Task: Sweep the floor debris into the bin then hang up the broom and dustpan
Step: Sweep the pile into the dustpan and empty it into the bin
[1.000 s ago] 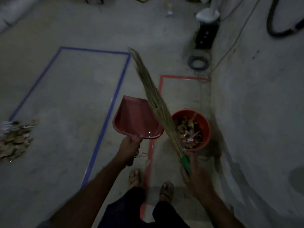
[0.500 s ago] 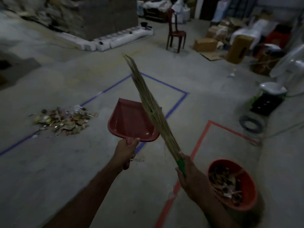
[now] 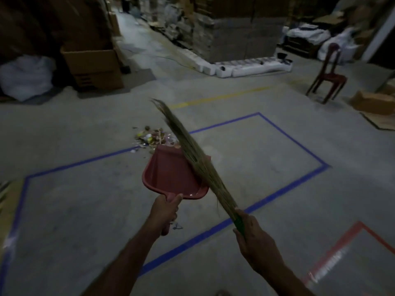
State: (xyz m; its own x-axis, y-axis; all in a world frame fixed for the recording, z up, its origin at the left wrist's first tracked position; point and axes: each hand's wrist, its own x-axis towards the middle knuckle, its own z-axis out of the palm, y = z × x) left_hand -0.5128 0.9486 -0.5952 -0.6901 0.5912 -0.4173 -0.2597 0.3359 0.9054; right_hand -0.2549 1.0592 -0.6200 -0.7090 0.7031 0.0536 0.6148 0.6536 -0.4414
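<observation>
1. In the head view, low in the middle, the left hand (image 3: 165,210) is curled round the handle of the red dustpan (image 3: 171,174), which it holds off the floor with the pan mouth pointing away and nothing visible inside it.

2. To its right, the right hand (image 3: 254,238) grips the green handle end of the grass broom (image 3: 192,154); the bristles slant up and to the left, crossing in front of the dustpan's right edge.

3. What has changed over the last second: the orange bin full of scraps, which sat just ahead of the feet, has dropped out of the frame, and the view has swung left across the floor. Only a corner of the red tape outline (image 3: 361,226) shows at lower right.

4. The debris pile (image 3: 152,136), which lay off to the left edge, now sits straight ahead, just beyond the dustpan's far lip and on the blue tape line (image 3: 213,230) (the bristle tips partly cover its right side).

5. My reading: one load has gone into the bin, and the person has turned back for the remainder. The next step is likely to lower the pan beside the pile and sweep it in; hanging up the tools is still to come.
</observation>
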